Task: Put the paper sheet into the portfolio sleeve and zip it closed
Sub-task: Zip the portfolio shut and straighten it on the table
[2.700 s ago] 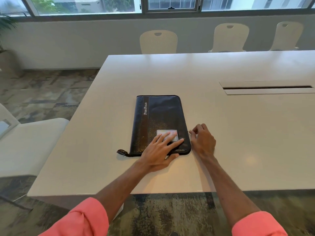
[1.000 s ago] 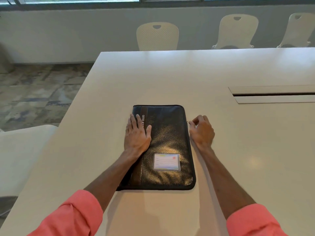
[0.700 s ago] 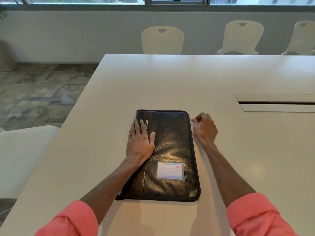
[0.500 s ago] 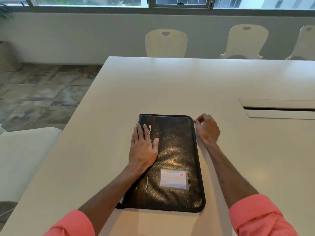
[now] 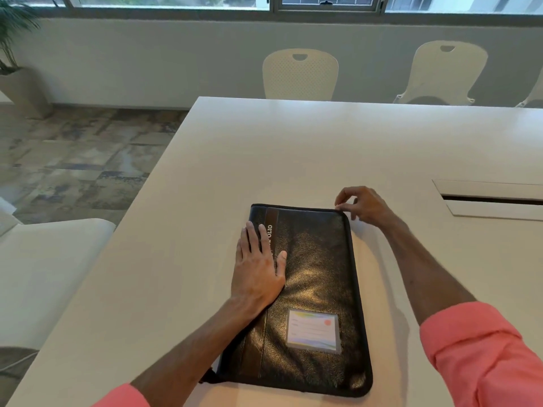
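Note:
A black leather portfolio sleeve (image 5: 314,289) lies flat on the white table (image 5: 293,148), with a brown stripe along its left side and a card window (image 5: 313,334) near its front. My left hand (image 5: 258,265) presses flat on the sleeve's left part, fingers straight. At the sleeve's far right corner, my right hand (image 5: 360,205) pinches the zipper pull with thumb and fingertips. No paper sheet shows outside the sleeve.
A cable slot (image 5: 490,198) is cut into the table at the right. White chairs (image 5: 299,73) stand along the far edge under the windows. Another white chair (image 5: 44,274) sits at the left, and a potted plant (image 5: 14,48) stands at the far left.
My right hand has travelled along the sleeve's right edge from near the front up to the far right corner, pinching the zipper pull. My left hand shifted from the card window to the left stripe.

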### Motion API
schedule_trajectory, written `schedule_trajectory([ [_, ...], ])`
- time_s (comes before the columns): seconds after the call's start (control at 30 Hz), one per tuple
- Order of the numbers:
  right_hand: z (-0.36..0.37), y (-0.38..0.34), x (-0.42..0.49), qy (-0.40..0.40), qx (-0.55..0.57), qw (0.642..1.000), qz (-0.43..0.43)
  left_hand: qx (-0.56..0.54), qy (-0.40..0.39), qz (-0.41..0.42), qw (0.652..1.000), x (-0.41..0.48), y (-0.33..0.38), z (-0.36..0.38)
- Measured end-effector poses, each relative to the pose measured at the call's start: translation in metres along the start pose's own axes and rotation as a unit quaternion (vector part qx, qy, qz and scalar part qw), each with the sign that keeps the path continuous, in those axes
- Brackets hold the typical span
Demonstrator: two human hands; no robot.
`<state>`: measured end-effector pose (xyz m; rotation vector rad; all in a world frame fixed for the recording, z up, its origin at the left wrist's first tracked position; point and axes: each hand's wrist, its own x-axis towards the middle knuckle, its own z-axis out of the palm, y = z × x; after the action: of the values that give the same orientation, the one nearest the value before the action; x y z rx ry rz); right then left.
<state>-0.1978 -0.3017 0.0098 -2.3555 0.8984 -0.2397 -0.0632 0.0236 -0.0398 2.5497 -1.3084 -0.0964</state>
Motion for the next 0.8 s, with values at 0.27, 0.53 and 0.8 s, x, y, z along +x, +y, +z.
schedule_trajectory([
  [0.27, 0.026, -0.024, 0.03, -0.023, -0.045, 0.998, -0.037, -0.02, -0.004, -0.002, 1.0, 0.002, 0.0, -0.007],
  [0.53, 0.043, -0.043, 0.037, -0.022, -0.059, 0.996, -0.061, -0.066, 0.036, 0.047, 0.996, 0.017, -0.025, -0.017],
  [0.8, 0.076, -0.091, 0.055, -0.031, -0.057, 0.993, -0.099, -0.108, -0.002, 0.054, 0.993, 0.019, -0.029, -0.008],
])
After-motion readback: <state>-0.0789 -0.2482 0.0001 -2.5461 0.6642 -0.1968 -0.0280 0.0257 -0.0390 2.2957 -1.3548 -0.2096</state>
